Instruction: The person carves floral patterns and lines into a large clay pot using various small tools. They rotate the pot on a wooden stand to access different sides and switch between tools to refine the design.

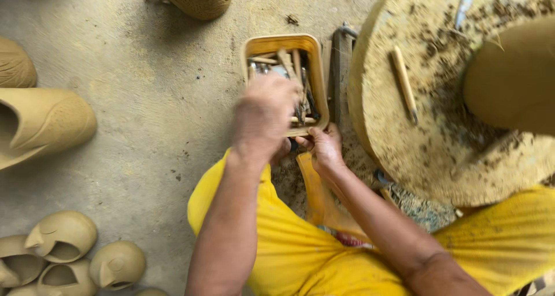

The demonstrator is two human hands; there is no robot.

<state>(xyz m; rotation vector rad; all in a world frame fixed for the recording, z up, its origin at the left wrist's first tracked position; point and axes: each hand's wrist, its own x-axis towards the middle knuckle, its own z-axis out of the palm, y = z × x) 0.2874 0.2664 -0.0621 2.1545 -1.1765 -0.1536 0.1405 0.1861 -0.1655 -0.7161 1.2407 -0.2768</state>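
Yellow plastic, the small tool tray (258,44) sits on the concrete floor (150,99) just beyond my knees, packed with wooden sticks and modelling tools (295,65). My left hand (263,114) hovers over the tray's near half, blurred, fingers curled down among the tools; I cannot tell whether it has hold of one. My right hand (325,148) pinches the tray's near rim, thumb on top. Beside the tray, to my right, stands the round clay-caked wheel (428,134), with a wooden stick (403,83) lying on it next to a clay pot (514,79). Unfired clay bird shapes (63,235) rest on the floor at my left.
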